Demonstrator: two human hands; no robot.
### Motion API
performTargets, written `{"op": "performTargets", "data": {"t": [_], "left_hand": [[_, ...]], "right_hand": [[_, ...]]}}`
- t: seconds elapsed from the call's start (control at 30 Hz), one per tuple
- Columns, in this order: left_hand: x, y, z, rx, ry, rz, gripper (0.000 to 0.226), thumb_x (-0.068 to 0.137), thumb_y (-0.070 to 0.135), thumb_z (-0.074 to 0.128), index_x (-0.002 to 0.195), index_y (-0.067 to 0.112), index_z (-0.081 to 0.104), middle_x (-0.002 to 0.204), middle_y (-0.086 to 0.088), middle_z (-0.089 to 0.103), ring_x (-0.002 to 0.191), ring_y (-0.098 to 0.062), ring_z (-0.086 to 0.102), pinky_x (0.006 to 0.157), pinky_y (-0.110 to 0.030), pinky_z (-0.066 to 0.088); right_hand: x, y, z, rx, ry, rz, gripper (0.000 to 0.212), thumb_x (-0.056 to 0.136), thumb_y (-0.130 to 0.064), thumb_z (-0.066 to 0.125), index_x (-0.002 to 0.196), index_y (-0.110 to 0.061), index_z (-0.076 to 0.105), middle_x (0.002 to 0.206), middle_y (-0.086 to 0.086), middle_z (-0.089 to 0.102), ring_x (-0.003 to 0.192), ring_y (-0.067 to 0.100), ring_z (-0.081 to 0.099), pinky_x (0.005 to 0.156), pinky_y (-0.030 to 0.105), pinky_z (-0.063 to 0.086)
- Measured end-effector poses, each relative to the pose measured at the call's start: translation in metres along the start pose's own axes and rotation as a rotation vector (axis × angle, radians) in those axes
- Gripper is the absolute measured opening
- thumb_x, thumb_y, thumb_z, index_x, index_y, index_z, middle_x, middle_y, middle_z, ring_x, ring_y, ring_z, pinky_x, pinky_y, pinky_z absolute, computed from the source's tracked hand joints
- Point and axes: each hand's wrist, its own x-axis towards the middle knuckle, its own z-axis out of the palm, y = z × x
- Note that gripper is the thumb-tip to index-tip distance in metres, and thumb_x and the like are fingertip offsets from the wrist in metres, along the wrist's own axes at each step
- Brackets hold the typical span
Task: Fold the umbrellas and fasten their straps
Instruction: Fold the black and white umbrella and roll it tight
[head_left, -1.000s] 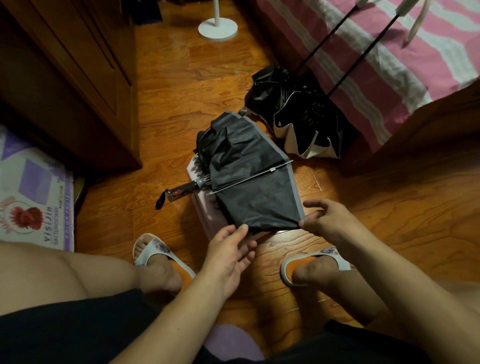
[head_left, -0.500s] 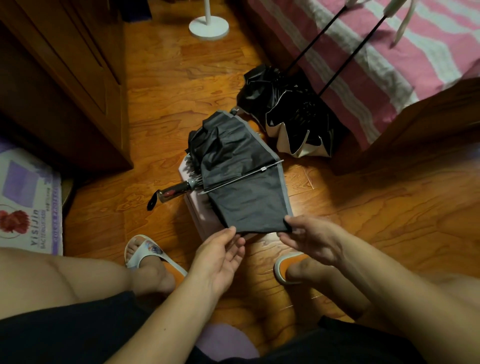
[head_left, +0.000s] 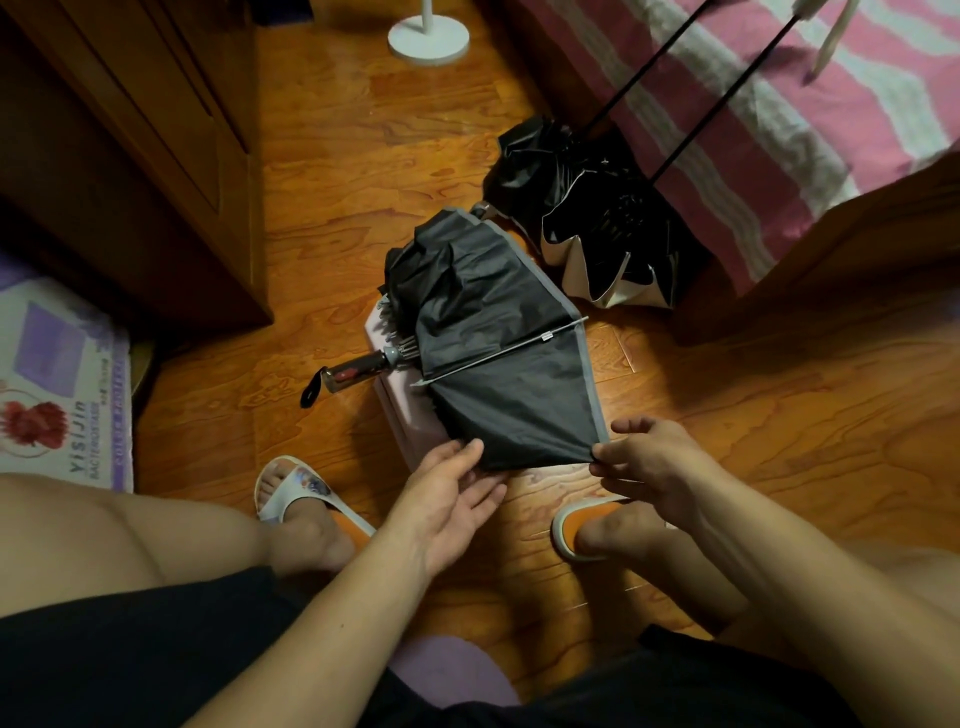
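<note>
On the wooden floor (head_left: 322, 171) between the person's feet, the grey umbrella (head_left: 498, 358) lies half collapsed across a pale pink box (head_left: 402, 415), its dark handle (head_left: 353, 371) pointing left with a black wrist loop at the end. One metal rib runs bare across the canopy, and the nearest panel is spread flat toward the person. The right hand (head_left: 649, 462) pinches the near right corner of that panel at its grey hem, thumb and forefinger closed on the cloth, the other fingers loose. The left hand (head_left: 452, 493) lies palm up with fingers straight, its tips touching the near left edge of the panel without grasping it. Just beyond the grey umbrella, two black umbrellas (head_left: 587, 228) sit crumpled on the floor, shafts leaning up onto the pink striped bed (head_left: 841, 98). A white round stand base (head_left: 428, 36) is farther back, a wooden cabinet (head_left: 130, 140) on the left, and a printed package (head_left: 57, 384) below it.
</note>
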Motion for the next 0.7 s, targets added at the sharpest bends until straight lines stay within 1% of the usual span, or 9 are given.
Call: {"op": "performTargets", "data": {"t": [0.07, 0.13, 0.23, 0.37, 0.47, 0.53, 0.6, 0.63, 0.7], "left_hand": [[0.002, -0.002, 0.002, 0.057, 0.035, 0.053, 0.021, 0.097, 0.002, 0.062, 0.116, 0.01, 0.059, 0.104, -0.014, 0.068, 0.09, -0.024, 0.069, 0.08, -0.034, 0.055], [0.001, -0.003, 0.003, 0.142, 0.108, 0.101, 0.014, 0.095, -0.001, 0.063, 0.105, 0.008, 0.061, 0.088, -0.011, 0.065, 0.076, -0.019, 0.063, 0.07, -0.029, 0.051], [0.001, -0.002, 0.002, 0.171, 0.154, 0.097, 0.011, 0.095, -0.001, 0.065, 0.102, 0.007, 0.061, 0.085, -0.011, 0.063, 0.073, -0.017, 0.061, 0.068, -0.028, 0.051], [-0.002, 0.001, 0.002, 0.079, 0.118, -0.055, 0.018, 0.094, -0.002, 0.065, 0.109, 0.007, 0.059, 0.088, -0.013, 0.063, 0.077, -0.019, 0.061, 0.071, -0.03, 0.051], [0.0, 0.0, 0.0, 0.136, 0.125, -0.059, 0.025, 0.094, -0.003, 0.065, 0.117, 0.006, 0.06, 0.083, -0.013, 0.065, 0.074, -0.018, 0.062, 0.07, -0.029, 0.052], [0.0, 0.0, -0.002, 0.17, 0.128, -0.044, 0.026, 0.093, -0.003, 0.065, 0.117, 0.007, 0.06, 0.084, -0.013, 0.066, 0.074, -0.018, 0.062, 0.07, -0.029, 0.052], [0.002, -0.002, -0.004, 0.263, 0.122, -0.023, 0.021, 0.094, -0.001, 0.067, 0.113, 0.006, 0.062, 0.086, -0.012, 0.068, 0.074, -0.018, 0.063, 0.072, -0.029, 0.053], [0.003, -0.004, -0.006, 0.343, 0.123, -0.007, 0.019, 0.094, 0.001, 0.068, 0.111, 0.005, 0.064, 0.086, -0.012, 0.069, 0.074, -0.017, 0.063, 0.071, -0.028, 0.053], [0.008, -0.009, -0.011, 0.523, 0.127, 0.024, 0.018, 0.093, 0.004, 0.07, 0.111, 0.004, 0.067, 0.087, -0.011, 0.071, 0.074, -0.018, 0.064, 0.069, -0.027, 0.053]], "right_hand": [[0.0, -0.001, -0.001, -0.004, 0.011, -0.008, 0.043, 0.09, 0.011, 0.066, 0.124, -0.01, 0.051, 0.105, 0.021, 0.068, 0.083, 0.028, 0.07, 0.08, 0.041, 0.057], [0.001, 0.0, 0.0, -0.005, 0.008, -0.007, 0.043, 0.09, 0.011, 0.066, 0.124, -0.009, 0.051, 0.103, 0.021, 0.069, 0.081, 0.028, 0.07, 0.08, 0.04, 0.057], [0.002, 0.002, 0.001, 0.013, -0.018, -0.011, 0.043, 0.089, 0.013, 0.066, 0.124, -0.007, 0.052, 0.1, 0.021, 0.069, 0.076, 0.027, 0.069, 0.077, 0.04, 0.058], [0.005, 0.002, 0.0, -0.012, -0.005, -0.06, 0.041, 0.087, 0.015, 0.067, 0.121, -0.007, 0.056, 0.109, 0.025, 0.067, 0.08, 0.028, 0.071, 0.071, 0.035, 0.06], [0.007, 0.005, -0.001, -0.053, 0.012, -0.104, 0.044, 0.086, 0.016, 0.068, 0.123, -0.004, 0.056, 0.101, 0.022, 0.065, 0.08, 0.029, 0.071, 0.076, 0.037, 0.061], [0.01, 0.007, -0.002, -0.094, 0.022, -0.1, 0.046, 0.086, 0.015, 0.069, 0.125, -0.003, 0.055, 0.095, 0.02, 0.065, 0.082, 0.03, 0.071, 0.081, 0.041, 0.061], [0.014, 0.008, 0.0, -0.213, 0.033, -0.089, 0.049, 0.086, 0.012, 0.071, 0.128, -0.004, 0.053, 0.092, 0.017, 0.068, 0.087, 0.032, 0.072, 0.085, 0.045, 0.061], [0.018, 0.008, 0.001, -0.358, 0.043, -0.098, 0.052, 0.086, 0.01, 0.071, 0.131, -0.006, 0.052, 0.095, 0.016, 0.069, 0.091, 0.032, 0.072, 0.087, 0.046, 0.061], [0.026, 0.002, 0.005, -0.739, 0.094, -0.157, 0.063, 0.088, 0.006, 0.07, 0.143, -0.014, 0.047, 0.117, 0.013, 0.067, 0.105, 0.03, 0.067, 0.09, 0.043, 0.059]]}}
